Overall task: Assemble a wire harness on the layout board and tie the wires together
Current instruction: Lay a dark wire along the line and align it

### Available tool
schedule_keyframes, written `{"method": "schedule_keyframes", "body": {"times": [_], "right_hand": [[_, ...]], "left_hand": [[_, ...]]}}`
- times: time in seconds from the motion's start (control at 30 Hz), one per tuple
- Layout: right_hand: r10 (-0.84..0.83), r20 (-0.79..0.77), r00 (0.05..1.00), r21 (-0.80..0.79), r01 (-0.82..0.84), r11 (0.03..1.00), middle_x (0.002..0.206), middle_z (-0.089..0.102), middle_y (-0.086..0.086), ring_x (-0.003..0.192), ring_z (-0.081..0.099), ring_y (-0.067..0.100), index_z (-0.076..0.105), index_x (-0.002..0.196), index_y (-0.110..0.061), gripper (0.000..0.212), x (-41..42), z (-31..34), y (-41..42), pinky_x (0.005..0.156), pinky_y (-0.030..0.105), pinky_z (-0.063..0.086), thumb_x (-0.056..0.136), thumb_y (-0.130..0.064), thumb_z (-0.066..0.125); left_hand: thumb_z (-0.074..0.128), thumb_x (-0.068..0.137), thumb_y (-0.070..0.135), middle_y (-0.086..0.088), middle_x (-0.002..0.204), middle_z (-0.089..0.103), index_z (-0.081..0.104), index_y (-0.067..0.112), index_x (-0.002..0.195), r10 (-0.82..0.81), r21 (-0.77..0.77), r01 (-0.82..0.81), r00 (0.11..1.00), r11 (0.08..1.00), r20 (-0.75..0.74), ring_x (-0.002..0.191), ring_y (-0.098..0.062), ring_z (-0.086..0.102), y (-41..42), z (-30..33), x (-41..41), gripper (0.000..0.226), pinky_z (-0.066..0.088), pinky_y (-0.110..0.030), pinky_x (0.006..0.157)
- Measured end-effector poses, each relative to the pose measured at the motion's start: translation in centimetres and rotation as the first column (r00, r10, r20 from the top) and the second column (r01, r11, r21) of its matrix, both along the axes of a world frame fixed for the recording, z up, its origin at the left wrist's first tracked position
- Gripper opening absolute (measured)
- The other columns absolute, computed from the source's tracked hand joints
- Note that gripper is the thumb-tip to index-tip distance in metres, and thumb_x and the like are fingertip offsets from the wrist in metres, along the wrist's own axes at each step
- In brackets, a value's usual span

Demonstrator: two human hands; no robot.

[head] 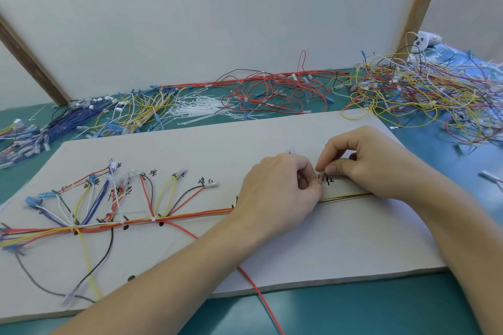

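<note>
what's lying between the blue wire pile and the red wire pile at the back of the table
In the head view, a heap of white zip ties, with some yellow wires just left of it, lies between the blue wires and the red wires.

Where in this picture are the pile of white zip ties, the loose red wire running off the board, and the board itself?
white zip ties [201, 110], head view, middle of the pile.
loose red wire [261, 294], head view, stretch crossing the board's near edge.
layout board [340, 247], head view, bare surface.
</note>
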State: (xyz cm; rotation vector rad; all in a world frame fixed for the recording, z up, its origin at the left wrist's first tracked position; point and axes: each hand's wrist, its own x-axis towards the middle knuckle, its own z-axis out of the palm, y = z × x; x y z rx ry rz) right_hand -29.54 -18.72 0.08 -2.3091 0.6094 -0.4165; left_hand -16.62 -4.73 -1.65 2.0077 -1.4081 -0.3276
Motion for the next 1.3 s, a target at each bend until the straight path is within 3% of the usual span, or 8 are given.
{"method": "schedule_keyframes", "body": {"times": [0.17,0.33,0.53,0.73,1.0,1.17,1.3], "right_hand": [[-0.002,-0.028,1.000,-0.014,0.002,1.000,0.070,0.072,-0.016,0.053,0.059,-0.007,0.077,0.072,-0.029,0.038,0.0,0.2,0.2,0.056,0.004,0.041,0.085,0.007,0.075],[0.006,-0.037,0.999,-0.038,-0.007,0.999,0.071,0.071,-0.019,0.059,0.061,-0.007,0.073,0.069,-0.035,0.045,0.0,0.3,0.3,0.059,0.005,0.042,0.086,0.006,0.073],[0.019,-0.003,1.000,-0.037,-0.019,0.999,0.071,0.072,-0.019,0.058,0.061,-0.006,0.073,0.067,-0.038,0.047,-0.1,0.0,-0.1,0.058,0.004,0.042,0.085,0.006,0.074],[0.044,0.015,0.999,0.014,-0.045,0.999,0.073,0.073,-0.015,0.054,0.058,-0.004,0.078,0.072,-0.040,0.043,-0.3,-0.2,-0.4,0.056,0.006,0.043,0.087,0.000,0.077],[0.101,0.013,0.995,0.134,-0.102,0.986,0.078,0.075,-0.009,0.057,0.057,-0.005,0.081,0.086,-0.031,0.024,-0.7,-0.2,-0.9,0.058,0.007,0.042,0.092,-0.008,0.075],[0.083,0.009,0.996,0.085,-0.084,0.993,0.080,0.074,-0.006,0.066,0.060,0.003,0.077,0.083,-0.037,0.030,-0.5,-0.4,-0.8,0.064,0.014,0.049,0.092,-0.009,0.075],[0.059,-0.010,0.998,0.062,-0.058,0.996,0.072,0.071,-0.012,0.058,0.055,-0.002,0.078,0.078,-0.033,0.031,-0.2,-0.3,-0.7,0.059,0.010,0.045,0.091,-0.005,0.074]], "left_hand": [[0.071,0.084,0.025,0.010,0.061,0.067,0.073,0.022,0.073,-0.006,-0.045,0.004,0.999,0.999,-0.038,0.061,-0.009,0.061,-0.1,0.0,0.3,0.012,0.052,-0.030,0.061],[0.079,0.082,0.027,0.012,0.072,0.073,0.078,0.028,0.087,-0.007,-0.157,-0.008,0.995,0.988,-0.095,0.060,-0.003,0.059,0.3,-0.3,0.2,0.005,0.052,-0.024,0.063],[0.079,0.084,0.031,0.013,0.062,0.066,0.081,0.033,0.088,0.014,-0.157,-0.016,1.000,0.987,-0.012,0.060,-0.009,0.054,0.3,-0.1,-0.1,0.005,0.054,-0.032,0.067],[0.076,0.087,0.029,0.008,0.075,0.076,0.082,0.031,0.090,-0.006,-0.131,0.008,1.000,0.991,0.019,0.067,-0.017,0.063,0.2,0.0,-0.1,0.007,0.056,-0.037,0.072],[0.075,0.085,0.023,0.011,0.068,0.073,0.083,0.027,0.086,-0.017,-0.171,0.008,0.998,0.985,-0.053,0.059,-0.005,0.064,0.2,-0.3,0.0,0.009,0.051,-0.024,0.062],[0.075,0.084,0.021,0.013,0.063,0.069,0.083,0.026,0.084,-0.019,-0.170,0.011,0.999,0.985,-0.044,0.057,-0.003,0.061,0.1,-0.4,0.0,0.009,0.043,-0.017,0.059],[0.075,0.084,0.018,0.011,0.067,0.073,0.083,0.024,0.083,-0.042,-0.153,0.025,0.993,0.988,-0.108,0.059,-0.004,0.065,-0.1,-0.4,0.3,0.010,0.050,-0.019,0.059]]}}
